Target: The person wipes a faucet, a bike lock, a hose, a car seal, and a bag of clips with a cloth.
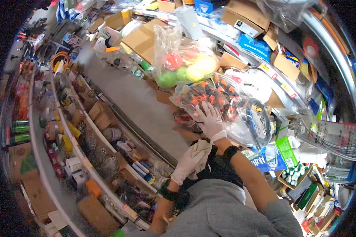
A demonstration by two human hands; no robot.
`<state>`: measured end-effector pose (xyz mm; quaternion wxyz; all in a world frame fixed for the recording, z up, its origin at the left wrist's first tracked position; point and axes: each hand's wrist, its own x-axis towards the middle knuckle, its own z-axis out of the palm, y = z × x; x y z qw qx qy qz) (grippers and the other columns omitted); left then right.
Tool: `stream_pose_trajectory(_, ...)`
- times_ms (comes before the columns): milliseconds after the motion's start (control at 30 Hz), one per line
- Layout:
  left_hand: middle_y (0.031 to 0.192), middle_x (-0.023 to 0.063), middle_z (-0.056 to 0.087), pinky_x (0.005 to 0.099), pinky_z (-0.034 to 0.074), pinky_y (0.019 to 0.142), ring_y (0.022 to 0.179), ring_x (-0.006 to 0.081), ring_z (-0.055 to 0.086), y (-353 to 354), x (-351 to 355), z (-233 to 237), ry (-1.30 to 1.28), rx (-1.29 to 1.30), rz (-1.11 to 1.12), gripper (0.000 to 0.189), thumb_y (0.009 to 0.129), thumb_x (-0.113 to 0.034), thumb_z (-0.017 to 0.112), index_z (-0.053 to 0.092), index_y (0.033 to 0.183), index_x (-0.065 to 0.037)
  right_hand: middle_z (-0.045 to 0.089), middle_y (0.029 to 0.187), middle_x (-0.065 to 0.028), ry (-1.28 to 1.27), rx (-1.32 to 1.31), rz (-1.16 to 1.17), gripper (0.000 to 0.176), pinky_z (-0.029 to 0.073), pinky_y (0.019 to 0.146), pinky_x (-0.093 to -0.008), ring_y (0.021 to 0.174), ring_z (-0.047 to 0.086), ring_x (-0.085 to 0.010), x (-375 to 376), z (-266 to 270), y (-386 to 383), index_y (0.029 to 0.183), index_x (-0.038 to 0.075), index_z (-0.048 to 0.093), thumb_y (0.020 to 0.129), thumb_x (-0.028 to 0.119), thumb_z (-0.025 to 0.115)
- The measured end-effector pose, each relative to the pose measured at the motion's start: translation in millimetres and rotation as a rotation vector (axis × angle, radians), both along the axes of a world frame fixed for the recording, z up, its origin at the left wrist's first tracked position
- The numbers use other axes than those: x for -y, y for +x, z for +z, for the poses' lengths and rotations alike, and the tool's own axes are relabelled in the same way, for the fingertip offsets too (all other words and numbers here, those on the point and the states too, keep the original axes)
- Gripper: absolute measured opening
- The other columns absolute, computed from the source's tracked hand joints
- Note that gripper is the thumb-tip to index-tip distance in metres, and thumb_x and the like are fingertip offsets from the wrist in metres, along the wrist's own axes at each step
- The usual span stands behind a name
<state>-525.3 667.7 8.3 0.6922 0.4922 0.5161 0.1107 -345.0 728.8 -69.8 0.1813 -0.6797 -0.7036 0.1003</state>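
Note:
My right hand [210,120], in a white glove, lies with its fingers spread on a clear plastic bag of black and orange parts [203,94]. Lower and to the left, my left hand [188,164], also gloved, is closed on a crumpled beige cloth [199,154] in front of my body. Right of my right hand is a coiled black item in clear plastic [260,120]. Just beyond the bag of parts sits a clear bag of red, green and yellow round items [186,67].
Long shelves [81,152] packed with small goods curve along the left. A grey aisle floor [124,94] runs between them and the loaded shelf on the right. Cardboard boxes [243,17] stand at the top, and a green and blue packet [284,153] lies at the right.

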Motion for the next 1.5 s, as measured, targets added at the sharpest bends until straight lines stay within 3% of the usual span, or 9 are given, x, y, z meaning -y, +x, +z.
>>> stream_pose_trajectory(500,0.136,0.0093,0.053,0.0313,0.045,0.100,0.121,0.0179,0.052,-8.9,-35.2,-42.1,-0.165,0.221,0.396,0.055,0.097,-0.023,0.059,0.038,0.145,-0.004,0.067,0.117,-0.0106,0.109,0.084,-0.069,0.039,0.053,0.085,-0.0409,0.104,0.065,-0.0293,-46.9,56.2,56.5,0.122,0.009,0.064,0.084,0.009,0.054)
stream_pose_trajectory(700,0.131,0.0118,0.057,0.0344,0.048,0.097,0.119,0.0201,0.054,14.2,-52.8,-40.4,-0.005,0.459,0.554,0.044,0.097,-0.020,0.057,0.047,0.137,-0.002,0.068,0.114,-0.0164,0.079,-0.781,-0.403,0.038,0.047,0.096,-0.0405,0.105,0.064,-0.0335,-59.8,77.5,91.1,0.124,0.006,0.062,0.098,0.031,0.050)
stream_pose_trajectory(767,0.133,0.0113,0.055,0.0342,0.047,0.099,0.120,0.0208,0.054,17.7,-56.2,-50.1,0.728,0.158,0.233,0.045,0.098,-0.019,0.055,0.045,0.138,-0.002,0.065,0.119,-0.0166,0.226,0.097,-0.201,0.038,0.046,0.099,-0.0403,0.111,0.060,-0.0330,-48.6,102.4,112.5,0.126,0.006,0.060,0.097,0.028,0.051)
stream_pose_trajectory(800,0.133,0.0113,0.055,0.0342,0.047,0.099,0.120,0.0208,0.054,20.8,-57.2,-51.4,0.733,0.166,0.230,0.045,0.098,-0.019,0.055,0.045,0.138,-0.002,0.062,0.121,-0.0179,0.232,-0.039,-0.224,0.035,0.044,0.101,-0.0392,0.115,0.057,-0.0327,-44.5,120.7,113.4,0.123,0.004,0.061,0.094,0.022,0.053)
stream_pose_trajectory(867,0.143,0.0118,0.045,0.0317,0.038,0.107,0.128,0.0190,0.046,31.8,-64.5,-41.6,0.017,0.457,0.603,0.062,0.096,-0.015,0.060,0.031,0.147,0.003,0.065,0.104,-0.0180,0.360,0.080,-0.191,0.045,0.052,0.084,-0.0380,0.092,0.064,-0.0345,-36.1,137.8,122.0,0.121,0.002,0.061,0.078,0.014,0.070)
stream_pose_trajectory(1067,0.143,0.0088,0.047,0.0354,0.031,0.114,0.135,0.0217,0.041,49.5,-64.2,39.2,0.150,0.595,0.385,0.055,0.102,-0.034,0.047,0.038,0.146,-0.003,0.065,0.101,-0.0103,0.327,-0.629,-0.288,0.023,0.051,0.073,-0.0366,0.090,0.062,-0.0209,-19.1,143.5,151.7,0.116,0.008,0.063,0.097,0.017,0.055)
stream_pose_trajectory(1133,0.144,0.0081,0.045,0.0337,0.031,0.113,0.133,0.0197,0.041,57.8,-63.7,39.1,0.002,0.740,0.383,0.056,0.102,-0.032,0.048,0.036,0.147,-0.003,0.067,0.103,-0.0064,0.280,-1.851,-0.269,0.021,0.052,0.077,-0.0347,0.093,0.063,-0.0196,-9.7,206.1,125.4,0.115,0.007,0.062,0.100,0.019,0.053)
stream_pose_trajectory(1300,0.140,0.0094,0.051,0.0389,0.036,0.110,0.127,0.0256,0.049,99.2,-66.6,9.2,-0.707,1.449,0.240,0.051,0.102,-0.029,0.049,0.041,0.145,-0.004,0.067,0.116,-0.0126,0.274,-2.285,0.045,0.026,0.058,0.087,-0.0323,0.105,0.066,-0.0210,9.4,247.2,144.3,0.121,0.000,0.059,0.097,0.010,0.056)
stream_pose_trajectory(1500,0.125,0.0156,0.058,0.0465,0.052,0.089,0.106,0.0327,0.061,148.6,-72.3,-50.1,-0.006,1.016,0.285,0.055,0.092,-0.015,0.065,0.037,0.137,-0.001,0.067,0.096,-0.0100,0.066,-2.634,0.153,0.020,0.060,0.075,-0.0279,0.080,0.067,-0.0192,32.4,256.9,154.3,0.114,0.000,0.059,0.094,0.004,0.057)
